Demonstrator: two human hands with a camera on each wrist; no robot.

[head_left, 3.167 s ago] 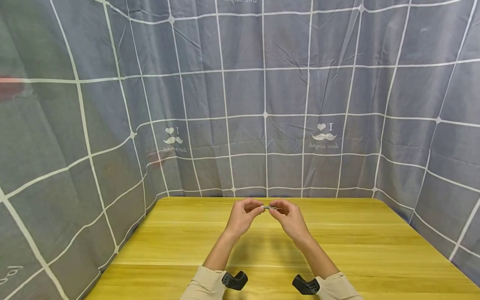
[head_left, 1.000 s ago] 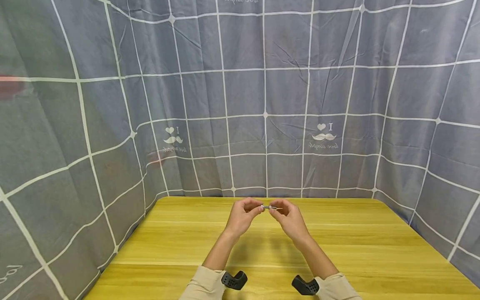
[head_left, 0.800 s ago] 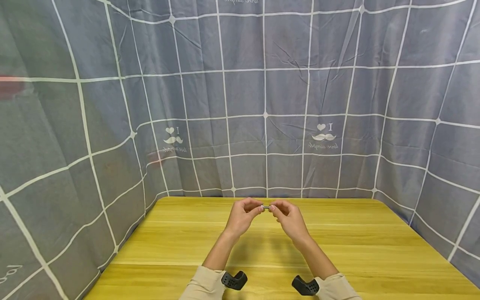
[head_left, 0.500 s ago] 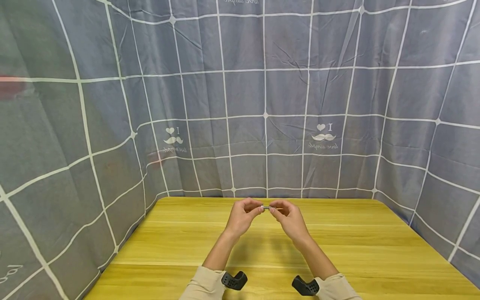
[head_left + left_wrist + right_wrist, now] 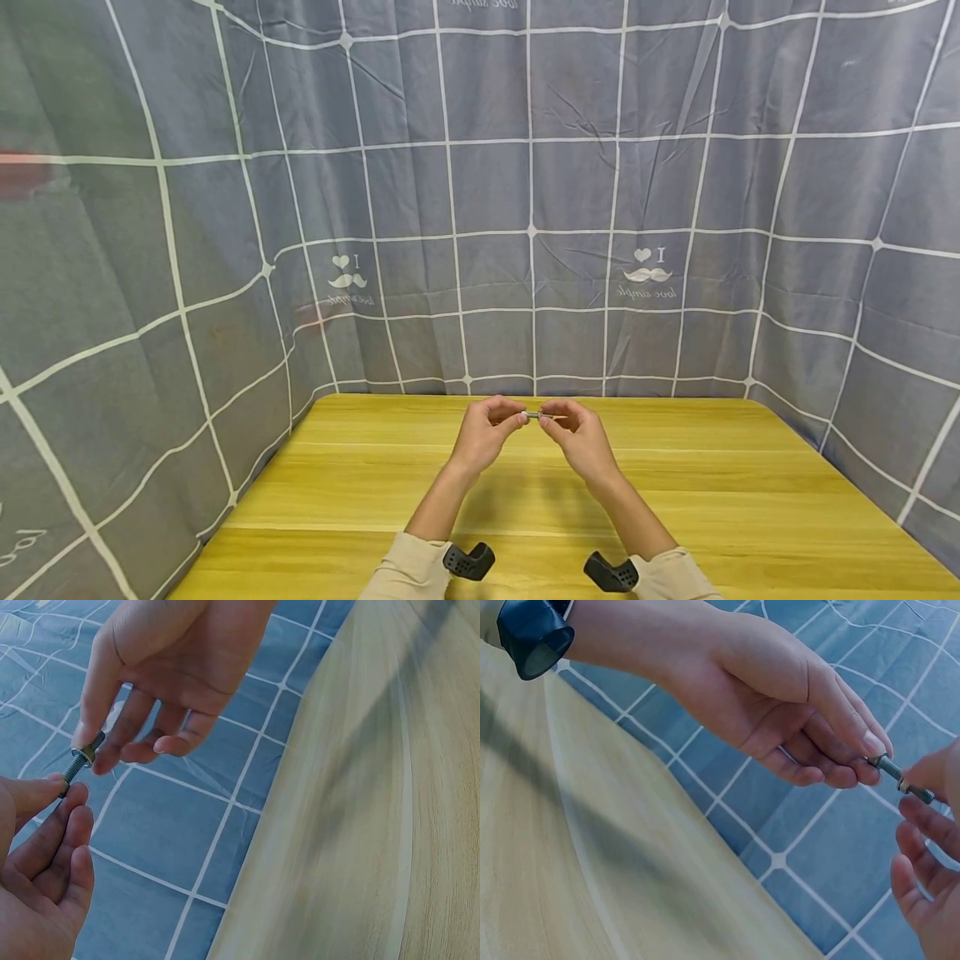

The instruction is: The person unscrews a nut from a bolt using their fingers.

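- Pinching one end of a small metal bolt point(image 5: 73, 767), the left hand point(image 5: 480, 437) has thumb and forefinger closed on it; its other fingers curl loosely.
- Gripping the same bolt from the opposite side, the right hand point(image 5: 585, 440) holds a ring point(image 5: 87, 754) around the shank between thumb and fingers; I cannot tell whether it is a nut or a washer.
- Between the two hands the bolt lies nearly level, up off the wooden bench point(image 5: 337, 475) and toward its far edge, with thread showing and its tip poking past the ring.
- Two pale sleeves point(image 5: 412, 569) come in over the near part of the bench, a black device point(image 5: 469, 562) at each wrist.
- Beyond the bench and along both its sides hangs a grey curtain point(image 5: 495, 192) with a white grid.
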